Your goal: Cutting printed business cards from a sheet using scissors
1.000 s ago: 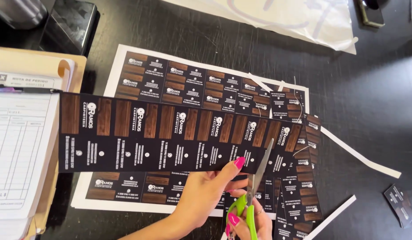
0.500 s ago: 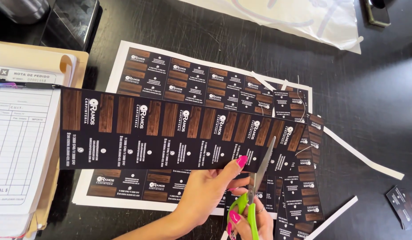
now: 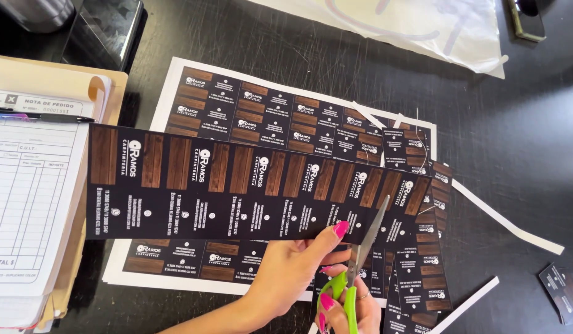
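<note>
Scissors [image 3: 355, 272] with green handles sit in the right hand [image 3: 348, 306] at the bottom edge of the view, fingers through the loops, blades opened narrowly and angled up into the lower edge of a long printed strip [image 3: 237, 192] of dark cards with wood-grain panels. The left hand [image 3: 292, 272] pinches that strip from below, thumb on its face just beside the blades, holding it lifted and level across the middle of the view. Cutting cleanly here seems to call for keeping the strip taut and the blades square to the gap between two cards — the left thumb is close to the cut line, so it wants watching. Under the strip lies a larger uncut sheet [image 3: 286, 117] of the same cards on the black worktop [image 3: 515, 154], with a loose stack of cut strips [image 3: 422, 272] to the right and thin white offcuts [image 3: 509, 216] beyond them. To the left an order pad [image 3: 26, 198] crowds the strip's end; the right side is freer. Farthest off lies what is probably a white plastic bag [image 3: 422, 25].
</note>
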